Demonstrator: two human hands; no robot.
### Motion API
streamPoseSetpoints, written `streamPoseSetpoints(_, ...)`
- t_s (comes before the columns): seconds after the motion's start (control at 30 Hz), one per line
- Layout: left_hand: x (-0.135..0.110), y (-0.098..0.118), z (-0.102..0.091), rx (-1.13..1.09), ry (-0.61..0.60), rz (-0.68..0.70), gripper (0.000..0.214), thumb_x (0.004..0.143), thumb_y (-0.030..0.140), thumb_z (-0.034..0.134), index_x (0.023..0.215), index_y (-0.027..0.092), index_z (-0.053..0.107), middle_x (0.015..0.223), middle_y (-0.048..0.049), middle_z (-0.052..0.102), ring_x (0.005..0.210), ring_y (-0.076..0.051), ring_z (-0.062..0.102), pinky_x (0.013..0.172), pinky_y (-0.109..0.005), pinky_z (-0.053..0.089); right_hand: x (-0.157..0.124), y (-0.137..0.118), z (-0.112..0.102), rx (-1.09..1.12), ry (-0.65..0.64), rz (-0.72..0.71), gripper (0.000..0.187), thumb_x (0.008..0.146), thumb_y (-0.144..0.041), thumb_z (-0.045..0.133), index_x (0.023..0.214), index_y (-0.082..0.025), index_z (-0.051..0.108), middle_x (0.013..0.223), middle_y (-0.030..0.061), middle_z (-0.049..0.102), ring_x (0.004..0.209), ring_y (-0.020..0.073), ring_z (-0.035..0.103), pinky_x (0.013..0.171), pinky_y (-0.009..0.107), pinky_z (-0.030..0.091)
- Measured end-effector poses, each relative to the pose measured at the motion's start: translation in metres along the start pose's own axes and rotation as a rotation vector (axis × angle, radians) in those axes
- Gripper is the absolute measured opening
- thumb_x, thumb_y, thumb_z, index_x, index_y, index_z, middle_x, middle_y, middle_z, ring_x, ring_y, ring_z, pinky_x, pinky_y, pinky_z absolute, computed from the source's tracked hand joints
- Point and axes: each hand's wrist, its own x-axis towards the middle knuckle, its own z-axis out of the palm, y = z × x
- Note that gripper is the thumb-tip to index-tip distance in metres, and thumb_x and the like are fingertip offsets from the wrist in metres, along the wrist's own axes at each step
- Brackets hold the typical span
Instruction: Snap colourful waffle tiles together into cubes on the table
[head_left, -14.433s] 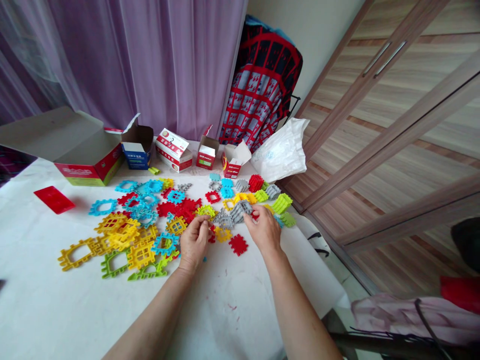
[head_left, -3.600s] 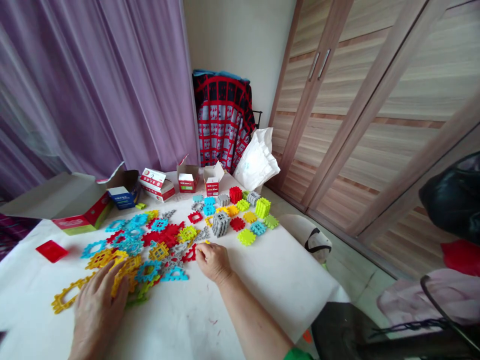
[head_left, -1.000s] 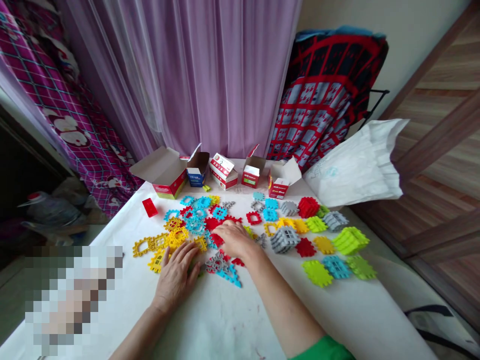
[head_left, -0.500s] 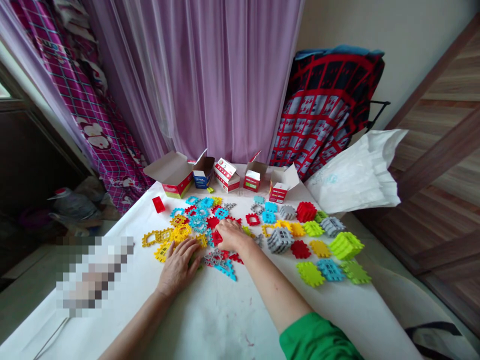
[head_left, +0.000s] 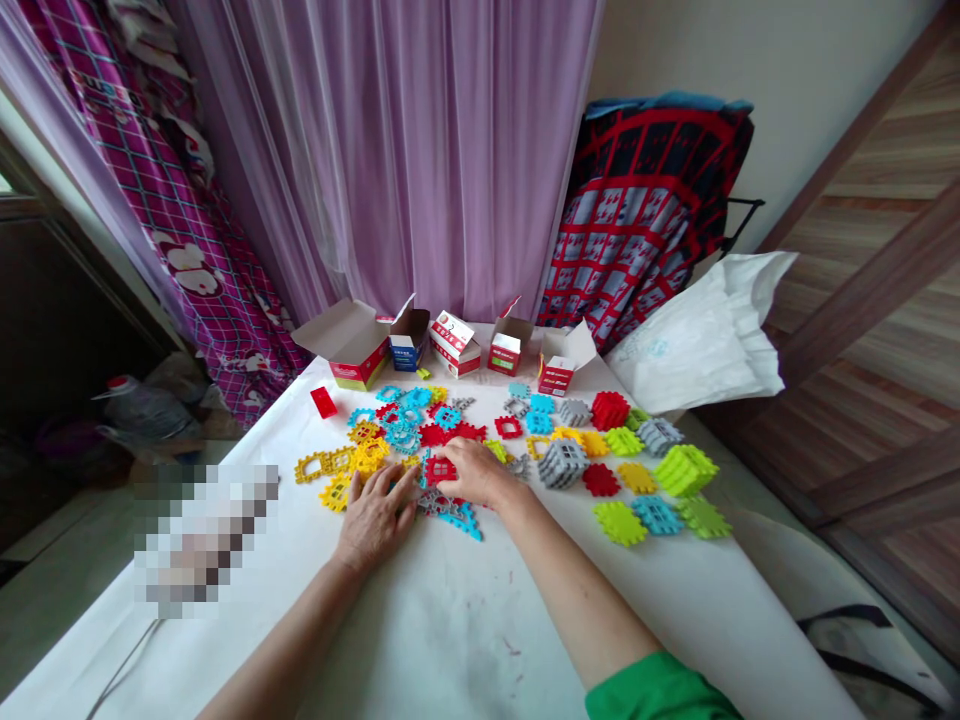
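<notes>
Interlocking plastic building tiles with notched edges lie in a mixed heap on the white table. My left hand [head_left: 379,512] rests on the near left of the heap, its fingers spread beside yellow tiles [head_left: 370,456]. In the middle, my right hand [head_left: 478,470] has its fingers closed on the edge of a red window tile [head_left: 441,470]. Grey tiles [head_left: 439,503] and a blue triangular tile [head_left: 465,520] lie just below it. Blue tiles [head_left: 403,438] and more red ones [head_left: 450,433] are beyond the hands.
Sorted stacks stand on the right, including grey [head_left: 562,464], red [head_left: 610,410] and lime green [head_left: 685,470] ones. Several open cardboard boxes [head_left: 555,378] line the back edge. A red box-like piece [head_left: 324,402] lies at left; a white sack [head_left: 697,340] is at far right.
My left hand has shifted slightly right across the heap. My right hand has moved a little right and lower, and the red window tile now shows more clearly at its fingers.
</notes>
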Motion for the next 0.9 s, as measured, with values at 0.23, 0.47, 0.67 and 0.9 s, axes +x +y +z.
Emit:
streamPoseSetpoints(0.23, 0.000, 0.000, 0.001, 0.011, 0.121, 0.050, 0.059, 0.092, 0.049, 0.050, 0.145, 0.024, 0.049, 0.150, -0.0166, 0.048, 0.138, -0.035, 0.044, 0.115, -0.063, 0.023, -0.027, -0.011, 0.024, 0.345, 0.238, 0.157, 0.042, 0.071, -0.024, 0.077, 0.112, -0.020, 0.067, 0.113, 0.0061, 0.069, 0.106, 0.0202, 0.064, 0.097, 0.034, 0.049)
streamPoseSetpoints(0.47, 0.006, -0.005, 0.004, -0.041, 0.050, 0.160, 0.034, 0.093, 0.045, 0.049, 0.119, 0.036, 0.070, 0.136, -0.0058, 0.064, 0.134, -0.034, 0.049, 0.114, -0.069, 0.020, -0.039, -0.036, 0.015, 0.333, 0.328, 0.202, 0.042, 0.071, -0.025, 0.077, 0.111, -0.020, 0.066, 0.112, 0.0062, 0.069, 0.103, 0.0205, 0.065, 0.093, 0.033, 0.051)
streamPoseSetpoints(0.67, 0.005, -0.010, 0.009, -0.054, 0.043, 0.146, 0.041, 0.094, 0.045, 0.046, 0.127, 0.032, 0.066, 0.139, -0.0066, 0.062, 0.136, -0.032, 0.048, 0.115, -0.062, 0.024, -0.095, 0.010, -0.026, 0.285, 0.536, 0.313, 0.046, 0.072, -0.033, 0.074, 0.114, -0.021, 0.062, 0.114, 0.0073, 0.069, 0.100, 0.0219, 0.066, 0.090, 0.036, 0.052)
streamPoseSetpoints(0.9, 0.004, -0.026, 0.027, -0.045, 0.114, 0.160, 0.043, 0.093, 0.049, 0.042, 0.123, 0.033, 0.069, 0.137, -0.0043, 0.064, 0.133, -0.031, 0.050, 0.110, -0.057, 0.033, -0.124, 0.110, -0.120, -0.091, 0.683, 0.928, 0.052, 0.075, -0.045, 0.070, 0.121, -0.022, 0.058, 0.113, 0.0075, 0.069, 0.102, 0.0246, 0.066, 0.087, 0.035, 0.050)
